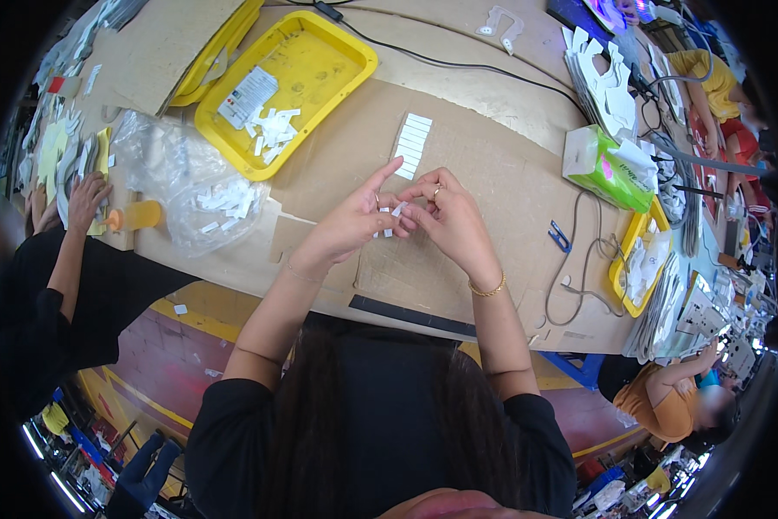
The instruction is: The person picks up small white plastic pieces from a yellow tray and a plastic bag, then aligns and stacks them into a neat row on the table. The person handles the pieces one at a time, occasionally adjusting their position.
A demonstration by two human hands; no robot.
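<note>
My two hands meet over a sheet of brown cardboard (501, 251). Thumb and forefinger of my right hand (449, 223) pinch a small white label (398, 209) where the fingertips of both hands come together. My left hand (352, 223) has its thumb raised, and its other fingers are curled around small white pieces that look like more labels. Just beyond my hands, a strip of several white labels (414, 145) lies in a column on the cardboard. How far the fingers overlap the held pieces is partly hidden.
A yellow tray (354, 65) with loose white labels stands at the far left, beside a clear plastic bag (172, 199) of labels. An orange bottle (135, 215) lies near a co-worker's hand (88, 201). Right are a green tissue pack (609, 169), blue snips (560, 236) and cables.
</note>
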